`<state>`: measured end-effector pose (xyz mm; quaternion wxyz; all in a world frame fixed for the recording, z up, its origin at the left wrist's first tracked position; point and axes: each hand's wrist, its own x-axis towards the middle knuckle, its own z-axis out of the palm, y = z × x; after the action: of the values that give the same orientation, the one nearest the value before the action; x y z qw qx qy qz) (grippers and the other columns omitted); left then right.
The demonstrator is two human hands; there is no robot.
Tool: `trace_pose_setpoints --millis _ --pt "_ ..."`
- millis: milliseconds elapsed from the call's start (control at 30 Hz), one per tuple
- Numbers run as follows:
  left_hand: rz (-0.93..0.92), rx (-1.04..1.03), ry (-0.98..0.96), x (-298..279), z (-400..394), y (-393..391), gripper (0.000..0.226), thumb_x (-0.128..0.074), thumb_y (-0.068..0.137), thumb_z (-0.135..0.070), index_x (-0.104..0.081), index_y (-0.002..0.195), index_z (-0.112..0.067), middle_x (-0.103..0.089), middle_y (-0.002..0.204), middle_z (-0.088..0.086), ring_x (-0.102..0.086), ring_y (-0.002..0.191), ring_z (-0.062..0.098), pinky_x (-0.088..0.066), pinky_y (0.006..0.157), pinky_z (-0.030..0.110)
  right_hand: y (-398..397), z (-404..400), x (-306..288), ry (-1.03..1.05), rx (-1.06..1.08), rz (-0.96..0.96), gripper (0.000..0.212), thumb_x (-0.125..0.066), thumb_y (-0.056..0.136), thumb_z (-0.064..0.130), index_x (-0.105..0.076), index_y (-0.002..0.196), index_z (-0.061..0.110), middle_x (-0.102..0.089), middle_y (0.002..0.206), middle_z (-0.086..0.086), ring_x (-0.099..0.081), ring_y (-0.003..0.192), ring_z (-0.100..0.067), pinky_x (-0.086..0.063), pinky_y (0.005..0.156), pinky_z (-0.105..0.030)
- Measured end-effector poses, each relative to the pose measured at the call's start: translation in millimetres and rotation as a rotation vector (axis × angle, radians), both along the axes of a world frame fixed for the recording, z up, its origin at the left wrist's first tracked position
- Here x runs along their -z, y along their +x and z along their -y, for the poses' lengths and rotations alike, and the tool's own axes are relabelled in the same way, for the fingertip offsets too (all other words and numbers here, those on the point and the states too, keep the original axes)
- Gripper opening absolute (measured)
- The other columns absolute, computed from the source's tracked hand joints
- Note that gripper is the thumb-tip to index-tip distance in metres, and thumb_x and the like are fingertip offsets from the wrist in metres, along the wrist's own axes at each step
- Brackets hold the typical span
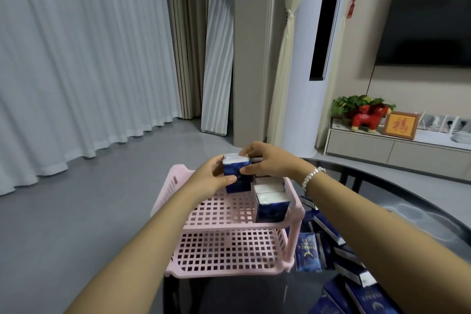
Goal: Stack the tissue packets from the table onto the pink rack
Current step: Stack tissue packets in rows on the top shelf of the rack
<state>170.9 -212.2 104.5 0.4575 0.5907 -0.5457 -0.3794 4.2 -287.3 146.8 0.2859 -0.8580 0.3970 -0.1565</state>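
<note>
A pink two-tier rack (219, 214) stands on the dark table (397, 201). Upright on its top shelf, along the right side, runs a row of dark blue tissue packets (272, 205). Both hands hold a further blue tissue packet (235, 172) upright over the back of the top shelf. My left hand (211, 178) grips its left side with the thumb across the front. My right hand (265, 160) pinches its top and right side. Several more blue packets (309, 252) lie loose on the table to the right of the rack.
The rack's lower shelf (224, 252) holds nothing. The table's curved edge runs to the right, with grey floor (89, 211) to the left. A white curtain, a leaning mirror (216, 64) and a TV cabinet (392, 150) stand beyond.
</note>
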Motion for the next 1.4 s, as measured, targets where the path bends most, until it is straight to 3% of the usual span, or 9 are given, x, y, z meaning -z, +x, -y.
trace_pose_setpoints --millis 100,233,533,667,800,867,933,967,1400 --pt "0.037 0.015 -0.007 7.5 4.3 -5.8 0.07 -0.061 0.087 0.002 -0.028 0.146 -0.016 -0.04 0.149 0.0 -0.044 0.124 0.006 -0.036 0.103 0.023 0.7 7.9 7.5 -0.088 0.017 -0.086 0.046 -0.069 0.081 0.035 -0.052 0.123 0.027 -0.054 0.129 0.002 -0.045 0.122 -0.017 -0.039 0.104 -0.037" --pt "0.087 0.002 0.018 11.8 5.7 -12.1 0.088 -0.057 0.091 -0.002 0.001 0.152 -0.029 -0.022 0.157 0.0 -0.031 0.139 0.012 -0.034 0.101 0.02 0.1 11.8 9.6 -0.17 0.015 -0.08 0.038 -0.063 0.085 0.038 -0.059 0.121 0.026 -0.045 0.142 0.001 -0.034 0.134 -0.02 -0.029 0.111 -0.037" --pt "0.358 -0.005 0.048 12.6 1.9 -16.5 0.076 -0.049 0.098 -0.019 0.003 0.15 -0.038 -0.046 0.144 0.005 -0.048 0.127 0.02 -0.039 0.095 0.026 1.2 8.2 13.8 -0.371 0.017 -0.149 0.035 -0.054 0.092 0.037 -0.059 0.125 0.026 -0.056 0.132 0.004 -0.033 0.13 -0.018 -0.029 0.108 -0.043" --pt "0.407 0.012 0.062 10.5 1.4 -19.5 0.074 -0.044 0.1 -0.026 0.01 0.149 -0.038 -0.044 0.145 0.009 -0.056 0.104 0.019 -0.042 0.08 0.025 0.4 4.6 11.7 -0.374 0.015 -0.165 0.04 -0.052 0.093 0.034 -0.051 0.132 0.027 -0.054 0.133 0.002 -0.034 0.131 -0.02 -0.03 0.108 -0.042" --pt "0.35 0.034 0.075 10.1 3.7 -14.2 0.069 -0.039 0.101 -0.031 0.009 0.148 -0.044 -0.025 0.156 0.003 -0.043 0.077 -0.003 -0.036 0.066 0.016 0.5 2.4 13.9 -0.342 0.023 -0.152 0.042 -0.052 0.092 0.036 -0.049 0.134 0.029 -0.052 0.136 0.003 -0.032 0.131 -0.019 -0.03 0.108 -0.043" --pt "0.323 0.029 0.055 12.4 2.6 -13.1 0.069 -0.041 0.1 -0.031 0.008 0.148 -0.045 -0.02 0.158 0.0 -0.051 0.103 0.003 -0.04 0.075 0.018 0.7 -0.3 14.5 -0.339 0.02 -0.132 0.041 -0.052 0.092 0.034 -0.05 0.133 0.029 -0.051 0.138 0.005 -0.031 0.132 -0.019 -0.029 0.109 -0.043" --pt "0.29 0.026 0.043 14.8 1.7 -13.4 0.071 -0.043 0.1 -0.03 0.007 0.148 -0.044 -0.015 0.159 -0.004 -0.037 0.135 0.014 -0.037 0.099 0.027 0.5 -2.8 13.3 -0.341 0.016 -0.123 0.041 -0.053 0.092 0.033 -0.05 0.133 0.027 -0.05 0.139 0.006 -0.031 0.132 -0.019 -0.028 0.109 -0.042" --pt "0.262 0.026 0.041 15.9 2.0 -13.1 0.072 -0.043 0.099 -0.029 0.007 0.148 -0.044 -0.014 0.159 -0.005 -0.029 0.141 0.015 -0.032 0.108 0.032 0.2 -3.4 12.7 -0.343 0.014 -0.119 0.041 -0.053 0.092 0.033 -0.05 0.133 0.027 -0.05 0.139 0.006 -0.032 0.131 -0.019 -0.029 0.109 -0.041" --pt "0.2 -0.048 -0.035 19.5 0.9 -13.1 0.071 -0.051 0.096 -0.028 -0.006 0.15 -0.037 -0.02 0.158 -0.001 -0.023 0.144 0.015 -0.026 0.116 0.043 -2.7 -12.2 9.9 -0.316 -0.011 -0.071 0.042 -0.057 0.09 0.036 -0.051 0.131 0.032 -0.049 0.139 0.008 -0.03 0.132 -0.016 -0.028 0.108 -0.039"
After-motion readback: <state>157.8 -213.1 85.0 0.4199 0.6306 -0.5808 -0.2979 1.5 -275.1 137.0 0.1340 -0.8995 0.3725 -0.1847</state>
